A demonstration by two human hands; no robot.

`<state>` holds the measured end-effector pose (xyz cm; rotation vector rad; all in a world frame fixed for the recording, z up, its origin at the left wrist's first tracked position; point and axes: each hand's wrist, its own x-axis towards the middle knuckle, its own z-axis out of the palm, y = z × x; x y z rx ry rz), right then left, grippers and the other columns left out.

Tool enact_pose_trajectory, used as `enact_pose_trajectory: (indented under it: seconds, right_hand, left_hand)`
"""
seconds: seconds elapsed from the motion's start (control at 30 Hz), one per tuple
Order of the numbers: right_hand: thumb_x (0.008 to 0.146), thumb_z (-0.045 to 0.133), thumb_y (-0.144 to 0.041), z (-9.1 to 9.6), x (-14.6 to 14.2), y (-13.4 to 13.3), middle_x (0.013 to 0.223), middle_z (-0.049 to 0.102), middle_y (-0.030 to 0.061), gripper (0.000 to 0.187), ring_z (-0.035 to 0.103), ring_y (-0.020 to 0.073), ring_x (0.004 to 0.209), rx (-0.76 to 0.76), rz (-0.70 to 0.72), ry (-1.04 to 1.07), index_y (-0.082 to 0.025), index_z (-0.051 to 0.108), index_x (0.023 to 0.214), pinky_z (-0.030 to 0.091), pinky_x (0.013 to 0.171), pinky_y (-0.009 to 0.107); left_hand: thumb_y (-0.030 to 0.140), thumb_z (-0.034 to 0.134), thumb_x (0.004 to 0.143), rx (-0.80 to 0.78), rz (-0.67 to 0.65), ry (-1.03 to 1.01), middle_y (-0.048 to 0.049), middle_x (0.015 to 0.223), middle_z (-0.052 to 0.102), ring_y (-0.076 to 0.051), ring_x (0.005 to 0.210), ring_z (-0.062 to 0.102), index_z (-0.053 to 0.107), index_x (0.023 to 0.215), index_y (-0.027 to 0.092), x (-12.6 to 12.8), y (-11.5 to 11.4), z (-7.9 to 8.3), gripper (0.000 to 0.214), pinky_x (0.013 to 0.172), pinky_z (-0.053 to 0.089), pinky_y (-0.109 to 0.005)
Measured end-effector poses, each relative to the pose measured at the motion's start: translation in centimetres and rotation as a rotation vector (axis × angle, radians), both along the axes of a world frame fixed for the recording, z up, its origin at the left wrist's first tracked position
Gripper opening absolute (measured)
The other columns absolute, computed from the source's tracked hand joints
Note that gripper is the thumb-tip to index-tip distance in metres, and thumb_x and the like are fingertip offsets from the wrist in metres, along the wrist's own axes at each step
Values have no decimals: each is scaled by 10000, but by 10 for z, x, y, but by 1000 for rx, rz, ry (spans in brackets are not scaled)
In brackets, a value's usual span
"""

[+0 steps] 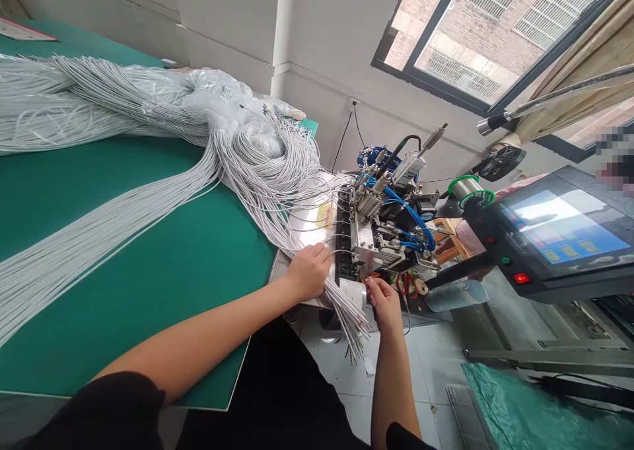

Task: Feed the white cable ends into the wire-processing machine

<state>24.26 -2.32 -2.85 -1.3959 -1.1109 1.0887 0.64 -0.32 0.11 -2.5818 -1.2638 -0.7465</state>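
A thick bundle of thin white cables (267,215) runs off the green table and past the machine, its free ends (354,331) hanging over the edge. My left hand (310,271) is closed over this bundle beside the machine's feed side. At the near end of the bench-top wire-processing machine (371,232), my right hand (385,301) pinches with thumb and forefinger. What lies between those fingertips is too small to make out. Several single cables arch from the bundle into the machine's dark row of slots (343,232).
More bundled cables in clear plastic (99,100) cover the back of the green table (163,271). To the right are a screen panel (569,232), a wire spool (468,191), a clear bottle (458,296) and red-handled scissors (407,283). Part of another person shows at the far right.
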Motion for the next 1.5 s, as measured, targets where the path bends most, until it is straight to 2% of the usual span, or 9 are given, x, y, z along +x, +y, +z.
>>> enact_pose_trajectory:
  seconds: [0.2, 0.37, 0.47, 0.57, 0.67, 0.8, 1.03, 1.23, 1.5]
  right_hand:
    - [778, 657, -524, 27, 13, -27, 574, 512, -9, 363, 342, 97, 462, 18, 76, -186, -162, 667, 762, 242, 428, 237]
    - [857, 597, -446, 58, 14, -43, 741, 632, 47, 291, 531, 173, 668, 77, 406, -429, -181, 712, 825, 395, 594, 271]
    - [875, 584, -409, 71, 14, -48, 774, 649, 50, 259, 553, 187, 710, 79, 600, -497, -192, 704, 802, 411, 627, 277]
    - [863, 606, -397, 77, 15, -51, 748, 637, 40, 230, 533, 169, 654, 92, 659, -522, -198, 698, 794, 401, 590, 270]
    - [844, 626, -411, 76, 15, -51, 726, 632, 41, 240, 527, 172, 647, 111, 627, -540, -199, 690, 752, 398, 574, 270]
    - [826, 637, -455, 65, 16, -46, 674, 596, 30, 275, 498, 165, 615, 109, 399, -486, -194, 665, 743, 381, 551, 267]
    - [771, 669, -524, 35, 9, -23, 540, 447, -34, 343, 348, 108, 479, 61, 103, -137, -185, 617, 772, 272, 451, 242]
    - [722, 714, -506, 33, 0, -14, 567, 448, -40, 347, 334, 91, 482, 32, 117, 40, -184, 585, 725, 263, 458, 229]
    - [756, 683, -518, 33, 3, -9, 578, 452, -31, 351, 375, 106, 516, 48, 194, -88, -181, 589, 782, 304, 480, 233]
  left_hand:
    - [66, 438, 824, 186, -183, -49, -101, 1115, 616, -213, 1017, 557, 627, 1046, 149, -4, 0, 0, 303, 841, 481, -338]
    - [97, 357, 917, 262, -236, -84, -75, 1073, 634, -177, 938, 591, 623, 1070, 179, -5, 0, 1, 318, 779, 493, -301]
    - [119, 353, 937, 271, -237, -81, -63, 1053, 643, -168, 904, 604, 624, 1068, 193, -5, 0, 0, 310, 752, 489, -298]
    - [123, 352, 942, 264, -235, -76, -56, 1053, 644, -153, 876, 611, 625, 1063, 201, -5, 0, -1, 308, 738, 482, -292]
    - [127, 352, 947, 258, -243, -67, -56, 1049, 645, -147, 872, 612, 621, 1064, 203, -5, 1, -1, 303, 730, 466, -285]
    - [149, 367, 955, 260, -302, -34, -43, 1033, 654, -121, 808, 607, 596, 1105, 215, -6, 2, 0, 282, 703, 435, -269]
    - [145, 381, 917, 215, -339, 21, -22, 979, 676, -99, 746, 611, 553, 1201, 224, -9, 3, 0, 341, 746, 377, -299]
    - [271, 403, 985, 245, -272, -31, 28, 757, 652, -99, 677, 537, 616, 1010, 233, -8, -1, 4, 218, 840, 282, -341]
    - [113, 359, 928, 241, -235, 28, -5, 742, 568, -144, 735, 501, 547, 809, 185, -4, -3, 5, 233, 828, 272, -346]
